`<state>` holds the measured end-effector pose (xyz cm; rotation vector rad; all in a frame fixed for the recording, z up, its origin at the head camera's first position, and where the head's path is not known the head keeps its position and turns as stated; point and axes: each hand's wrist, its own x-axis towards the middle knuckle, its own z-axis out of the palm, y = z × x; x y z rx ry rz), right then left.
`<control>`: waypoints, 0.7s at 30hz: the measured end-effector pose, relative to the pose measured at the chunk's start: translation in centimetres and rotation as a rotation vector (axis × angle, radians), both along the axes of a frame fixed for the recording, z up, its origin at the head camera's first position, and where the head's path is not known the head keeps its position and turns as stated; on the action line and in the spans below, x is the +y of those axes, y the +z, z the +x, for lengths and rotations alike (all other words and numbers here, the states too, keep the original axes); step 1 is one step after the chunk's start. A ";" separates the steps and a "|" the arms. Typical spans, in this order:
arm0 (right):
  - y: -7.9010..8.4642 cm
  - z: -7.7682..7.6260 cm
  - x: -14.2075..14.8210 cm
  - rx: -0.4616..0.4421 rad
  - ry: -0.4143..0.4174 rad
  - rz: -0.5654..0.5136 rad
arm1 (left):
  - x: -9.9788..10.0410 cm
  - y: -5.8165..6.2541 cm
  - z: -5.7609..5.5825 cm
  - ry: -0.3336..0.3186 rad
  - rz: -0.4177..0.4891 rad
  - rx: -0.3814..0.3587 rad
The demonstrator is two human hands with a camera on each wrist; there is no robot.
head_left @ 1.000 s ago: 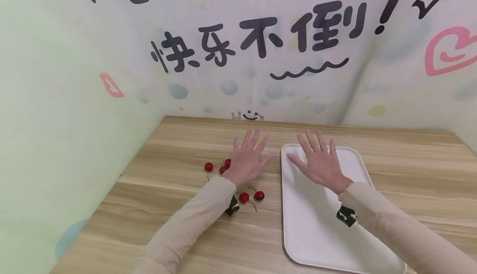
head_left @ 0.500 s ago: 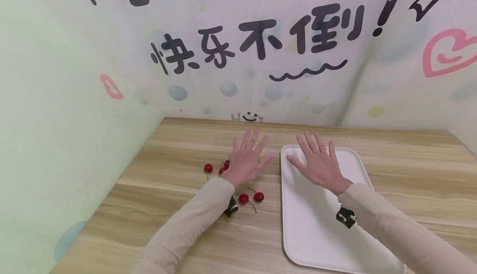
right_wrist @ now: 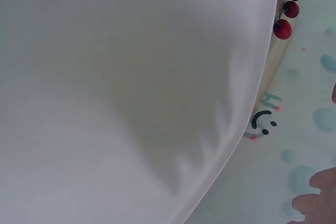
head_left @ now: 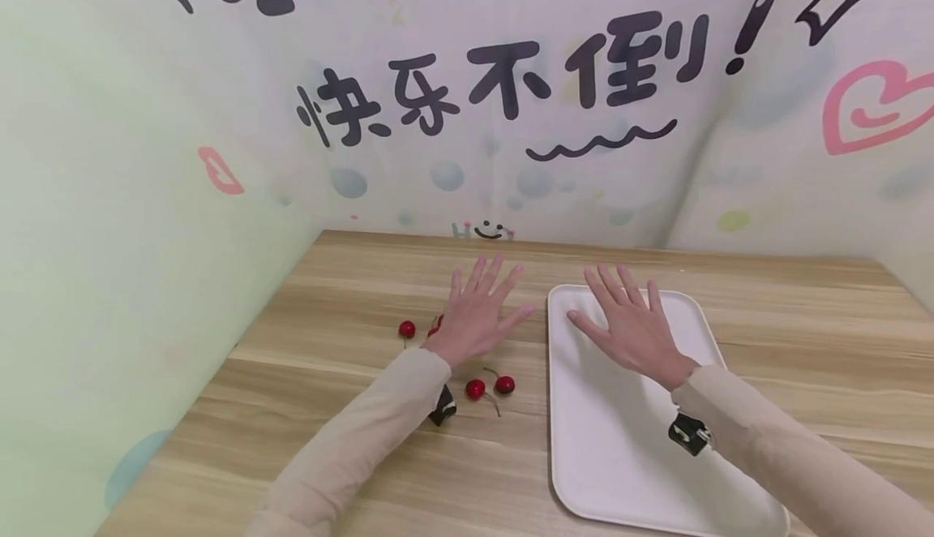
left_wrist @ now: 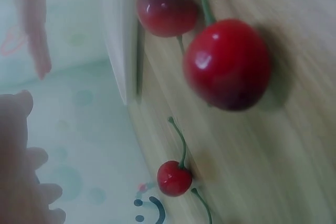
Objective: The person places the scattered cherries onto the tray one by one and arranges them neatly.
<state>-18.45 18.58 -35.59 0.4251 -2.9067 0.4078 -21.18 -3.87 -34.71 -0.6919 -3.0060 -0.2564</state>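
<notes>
My left hand (head_left: pixel 470 322) is held with its fingers spread above the cherries, holding nothing. Two red cherries with stems, one brighter (head_left: pixel 475 389) and one darker cherry (head_left: pixel 504 384), lie beside its wrist. Farther left is a lone cherry (head_left: pixel 406 329), and more are partly hidden behind the hand. A large red cherry (left_wrist: pixel 228 64) appears close up in the left wrist view. Over the white tray (head_left: pixel 620 464) my right hand (head_left: pixel 633 330) hovers, fingers likewise spread and grasping nothing; its shadow falls on the tray in the right wrist view.
The wood-grain table (head_left: pixel 306 407) meets a printed cloth backdrop (head_left: pixel 438 196) at its far edge, and another pale wall (head_left: pixel 109 237) borders it on the left. Black straps (head_left: pixel 689 433) show at both wrists. The tray has a low raised rim.
My left hand has shifted slightly left and my right hand slightly right and nearer, so the gap between them is a little wider. Cherries and tray stay put.
</notes>
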 end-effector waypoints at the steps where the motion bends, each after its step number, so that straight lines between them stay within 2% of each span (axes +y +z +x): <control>1: 0.0 0.1 0.1 0.008 0.006 0.004 | -0.1 0.0 0.1 -0.002 0.000 0.004; 7: -0.1 1.1 1.3 0.024 0.039 -0.001 | -0.7 0.2 0.5 -0.051 -0.009 0.057; 12: -0.1 1.9 2.7 0.026 0.064 -0.033 | -1.4 0.1 1.1 -0.093 -0.008 0.068; 17: -0.2 1.8 4.4 0.047 0.108 -0.074 | -1.9 0.0 1.7 -0.132 0.016 0.036; 21: -0.4 1.6 5.8 0.047 0.130 -0.151 | -2.3 -0.3 2.1 -0.179 0.066 -0.004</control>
